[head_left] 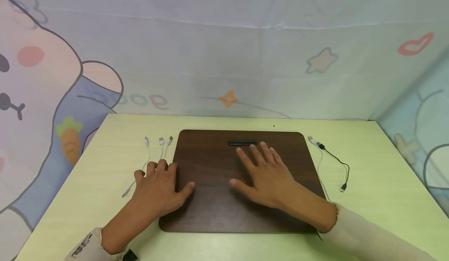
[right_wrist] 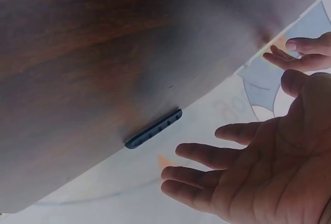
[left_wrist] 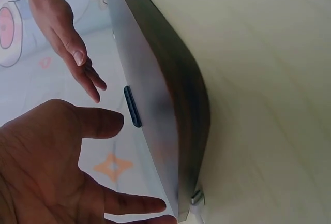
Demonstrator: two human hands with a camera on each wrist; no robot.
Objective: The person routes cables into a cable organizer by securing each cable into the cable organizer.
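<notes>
Nothing gripped, fingers loosely spread
Left hand [head_left: 156,193] is held by the board [head_left: 210,210], lower left of frame; right hand [head_left: 268,179] is held mid-frame, near the strip [head_left: 242,142].

Head feed: I've got even, moderately bright light, yellow-green cast on the table [head_left: 379,214]. Soft shadows on the board [head_left: 210,210] under the left hand [head_left: 158,191] and right hand [head_left: 266,179]. Can't place the source. Wrist feeds are hazier: pale glare washes over the board, backdrop [left_wrist: 155,175] looks bleached, fine detail soft. Right wrist: board edge bows, reads as lens distortion to me.
</notes>
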